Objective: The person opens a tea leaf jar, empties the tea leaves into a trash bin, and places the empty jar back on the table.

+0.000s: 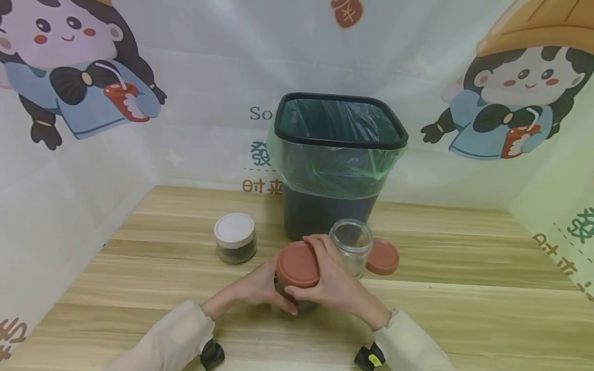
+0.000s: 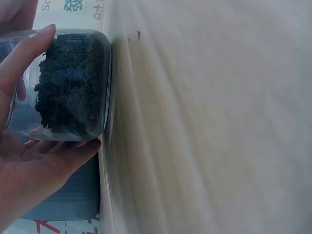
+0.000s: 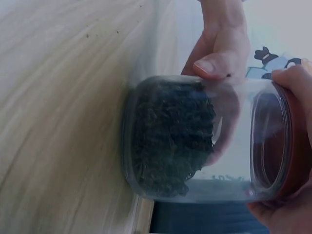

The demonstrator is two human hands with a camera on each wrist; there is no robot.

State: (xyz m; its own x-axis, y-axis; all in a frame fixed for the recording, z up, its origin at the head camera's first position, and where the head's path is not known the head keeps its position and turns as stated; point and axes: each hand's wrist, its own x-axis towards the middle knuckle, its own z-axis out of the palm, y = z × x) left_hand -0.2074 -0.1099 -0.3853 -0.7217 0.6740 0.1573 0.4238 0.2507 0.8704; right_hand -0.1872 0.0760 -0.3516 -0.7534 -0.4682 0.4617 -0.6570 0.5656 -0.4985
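Observation:
A clear jar (image 2: 73, 85), more than half filled with dark, dried, curled leaves like tea, stands upright on the wooden table with a reddish lid (image 1: 298, 262) on top. My left hand (image 1: 259, 284) grips the jar's body from the left, thumb along the near side. From the right, my right hand (image 1: 337, 281) holds the lid round its rim, with the thumb in front and fingers at the far edge. Behind that hand is a clear jar without a lid (image 1: 352, 238), partly hidden. Another reddish lid (image 1: 383, 256) lies beside it.
At the left stands a smaller jar (image 1: 235, 238) with a whitish lid and dark contents. A dark bin (image 1: 329, 214) with a green plastic liner rises behind the jars. A printed cloth (image 1: 209, 67) hangs along the back and sides of the wooden table (image 1: 464, 319).

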